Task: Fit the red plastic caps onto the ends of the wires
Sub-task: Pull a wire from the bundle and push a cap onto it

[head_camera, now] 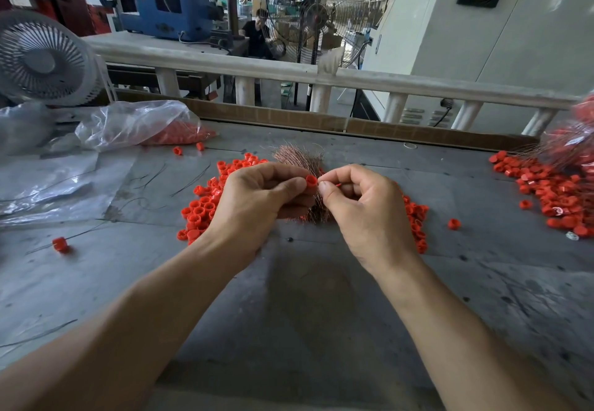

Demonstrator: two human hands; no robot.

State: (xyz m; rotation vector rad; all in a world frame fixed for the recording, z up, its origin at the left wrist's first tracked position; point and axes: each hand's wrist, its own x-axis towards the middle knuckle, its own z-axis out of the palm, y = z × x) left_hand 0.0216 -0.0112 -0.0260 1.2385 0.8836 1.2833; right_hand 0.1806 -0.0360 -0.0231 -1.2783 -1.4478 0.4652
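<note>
Left hand (pixel 257 198) pinches red cap (pixel 311 181), right hand (pixel 363 204) pinches wire; grey table (pixel 305 298), factory hall

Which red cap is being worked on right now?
Start at the grey table and find the two hands meeting at its middle, in front of the tuft of copper wires. The cap is pinched at the left hand fingertips, beside the right hand. It alone is off the table.

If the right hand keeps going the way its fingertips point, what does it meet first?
Most likely the red cap pinched by the left hand: the right hand points left at it, almost touching. Depth is unclear.
</note>
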